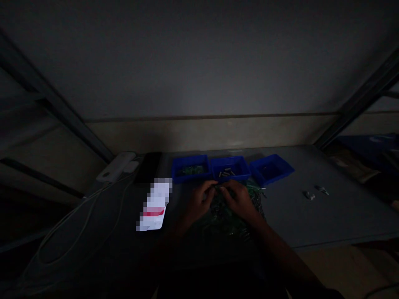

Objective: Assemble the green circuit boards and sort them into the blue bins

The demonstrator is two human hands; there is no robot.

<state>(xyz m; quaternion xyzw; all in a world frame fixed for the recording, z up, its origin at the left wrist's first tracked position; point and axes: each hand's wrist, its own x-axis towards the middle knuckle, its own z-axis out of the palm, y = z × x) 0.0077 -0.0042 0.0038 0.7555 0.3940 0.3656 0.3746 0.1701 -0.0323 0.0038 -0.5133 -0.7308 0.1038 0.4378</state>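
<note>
My left hand [202,199] and my right hand [237,198] meet fingertip to fingertip just in front of the middle blue bin [215,174]. Both are closed in a pinch around something small between them, too dark to name. Under and between my hands lies a heap of small green and metallic parts [229,222]. Several short, light-coloured cylindrical pieces [227,172] lie in the middle bin. Green bits [191,170] fill part of the left blue bin [177,177]. The right blue bin [279,176] stands turned at an angle.
To the left a phone with a lit screen [156,222] lies beside a dark flat object [149,166]. A white power strip [116,167] trails cables [67,209] over the left side. Two small pieces [309,195] rest on the grey table [299,220] at right. A wall stands behind.
</note>
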